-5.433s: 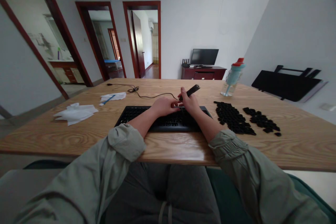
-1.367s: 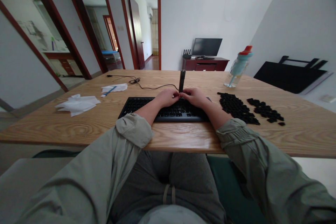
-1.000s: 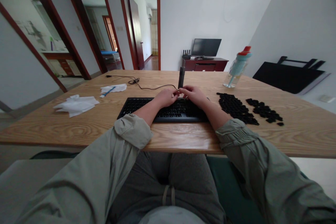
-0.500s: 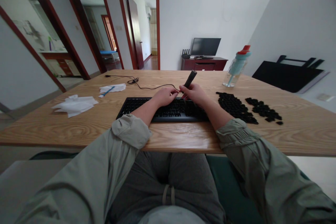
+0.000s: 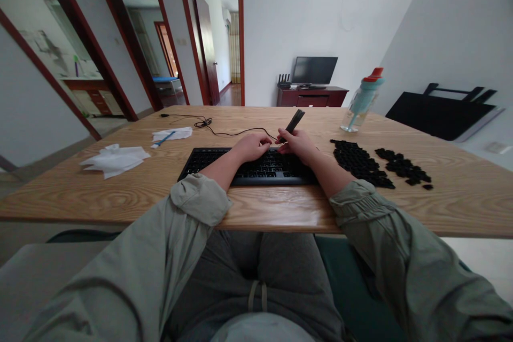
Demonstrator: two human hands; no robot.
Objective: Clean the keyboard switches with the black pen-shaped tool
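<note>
**Tool tilted over the keyboard, both hands at the back row**

I've got the right hand (image 5: 298, 145) closed round a slim black tool (image 5: 294, 122) — its top leans up and away to the right, lower end hidden in the grip, so I can't tell what the tip touches. Held low like that prob. for fine control at the keyboard (image 5: 248, 166). Left hand (image 5: 251, 147) rests curled on the back rows just beside the right; fingers bent, fingertips near the tool's base. Whether it's pinching anything — can't tell, too small.

Keycaps (image 5: 358, 164) lie in two dark groups on the bench (image 5: 120, 192) right of the keyboard, apart from it, within the right arm's reach. Bottle (image 5: 362, 101) stands behind them. Tissues (image 5: 114, 159) sit off left, well clear.

Pose: both forearms on the bench edge, sleeves pushed up, wrists converging at keyboard centre-right.
</note>
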